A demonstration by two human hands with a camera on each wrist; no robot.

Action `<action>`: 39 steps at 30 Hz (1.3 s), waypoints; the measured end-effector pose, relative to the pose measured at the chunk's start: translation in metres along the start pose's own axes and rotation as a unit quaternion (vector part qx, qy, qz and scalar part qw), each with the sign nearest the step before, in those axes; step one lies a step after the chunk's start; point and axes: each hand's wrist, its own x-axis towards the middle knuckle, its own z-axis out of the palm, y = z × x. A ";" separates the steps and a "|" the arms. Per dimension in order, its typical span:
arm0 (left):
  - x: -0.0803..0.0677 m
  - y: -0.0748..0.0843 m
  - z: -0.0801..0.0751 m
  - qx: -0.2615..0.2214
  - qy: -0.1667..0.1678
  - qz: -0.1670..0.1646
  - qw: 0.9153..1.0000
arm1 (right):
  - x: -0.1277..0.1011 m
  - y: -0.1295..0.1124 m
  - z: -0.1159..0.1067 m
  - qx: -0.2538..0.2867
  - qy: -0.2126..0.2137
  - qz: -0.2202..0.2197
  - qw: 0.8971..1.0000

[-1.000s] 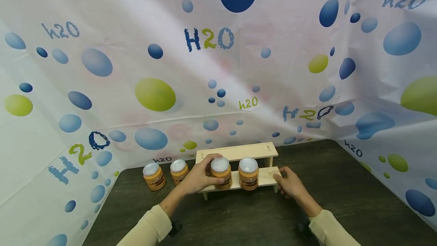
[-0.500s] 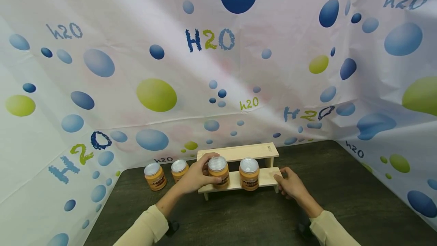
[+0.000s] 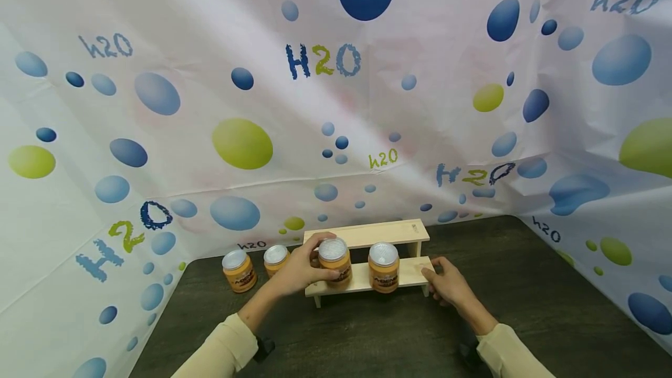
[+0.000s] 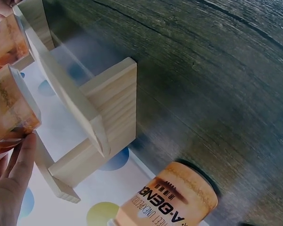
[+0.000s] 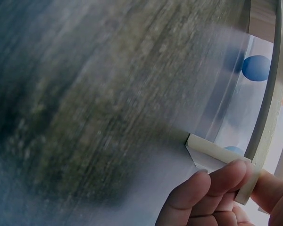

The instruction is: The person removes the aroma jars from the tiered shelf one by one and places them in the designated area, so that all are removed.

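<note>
My left hand grips an orange jar with a silver lid, thumb in front and fingers behind. The jar stands upright at the left part of the lower step of a pale two-tier wooden rack. In the left wrist view, the fingertips lie against the held jar. To its right on the same step stands a second orange jar. My right hand pinches the right end of the lower step, thumb on top; its fingers curl below the board's end in the right wrist view.
Two more orange jars stand on the dark wood-grain table left of the rack: an outer jar and an inner jar, partly behind my left hand. The rack's upper tier rises behind, near a patterned backdrop.
My left hand has shifted the gripped jar a little left along the lower step, widening its gap to the second jar. The right hand keeps its hold on the rack's end.
</note>
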 end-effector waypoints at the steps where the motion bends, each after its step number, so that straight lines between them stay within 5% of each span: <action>1: 0.000 0.001 0.000 0.003 0.001 0.000 1.000 | 0.000 0.000 0.000 0.000 0.000 -0.001 1.000; 39: -0.006 0.010 -0.015 0.000 0.020 -0.008 1.000 | 0.002 0.003 0.001 0.001 -0.005 0.005 1.000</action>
